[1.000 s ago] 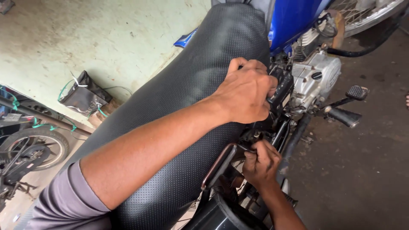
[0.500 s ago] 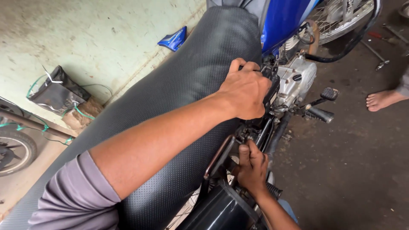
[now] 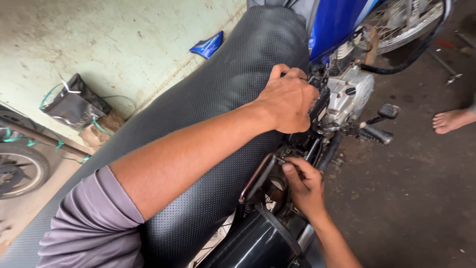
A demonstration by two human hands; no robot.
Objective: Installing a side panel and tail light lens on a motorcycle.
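I lean over a motorcycle with a long black textured seat (image 3: 213, 114). My left arm, in a purple sleeve, crosses the seat. My left hand (image 3: 288, 99) is curled over the seat's far edge, fingers closed on a black part beside the silver engine (image 3: 351, 93). Lower down, my right hand (image 3: 305, 186) reaches into the frame. Its fingertips pinch something small at the top of a rusty brown bracket (image 3: 255, 178); what they pinch is hidden. A glossy black cover (image 3: 253, 245) sits below that hand.
The blue tank (image 3: 337, 22) and spoked front wheel (image 3: 409, 20) lie ahead. A footpeg (image 3: 377, 133) and pedal (image 3: 389, 110) stick out right. Another person's bare foot (image 3: 451, 120) stands on the dark floor. By the wall: a black bag (image 3: 74, 106), a blue panel (image 3: 207, 45), another wheel (image 3: 20, 168).
Both hands keep their places on the motorcycle. The view has swung a little, and the bare foot at the right, unseen a second ago, stays in view.
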